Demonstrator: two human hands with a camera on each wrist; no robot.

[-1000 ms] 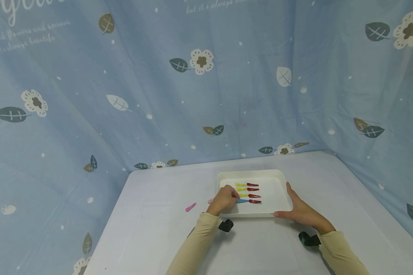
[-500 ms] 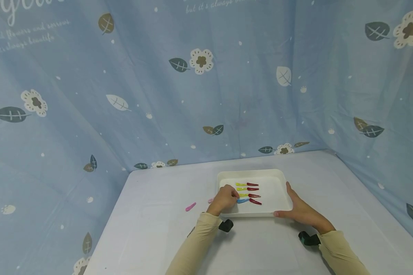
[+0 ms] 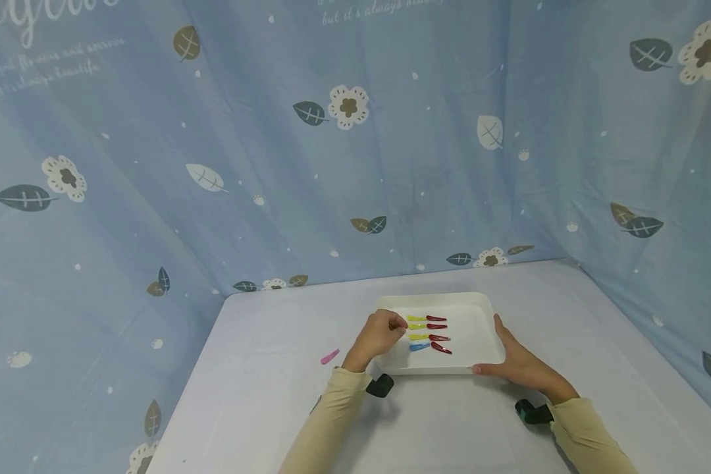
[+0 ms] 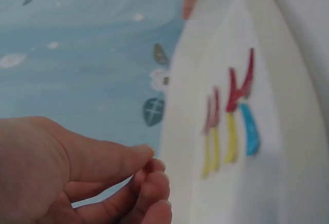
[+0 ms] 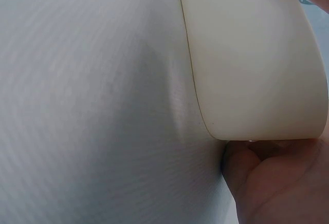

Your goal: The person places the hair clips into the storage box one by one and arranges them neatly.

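Observation:
A shallow white tray holds several snap hair clips. Yellow clips lie at the left of dark red clips, in rows end to end. In the front row, a blue hair clip lies beside a red clip set at a slant. My left hand hovers over the tray's left part, fingers loosely curled, thumb near the fingertips; nothing shows between them in the left wrist view. My right hand grips the tray's front right corner, thumb on the front wall and fingers along the right side.
One pink hair clip lies on the white table left of the tray. A patterned blue curtain hangs behind and at both sides. Dark wrist cameras sit below both hands.
My left hand has drawn away from the blue clip, back and slightly left. The front red clip turned from straight to slanted. A second pink clip is now hidden. My right hand stayed put.

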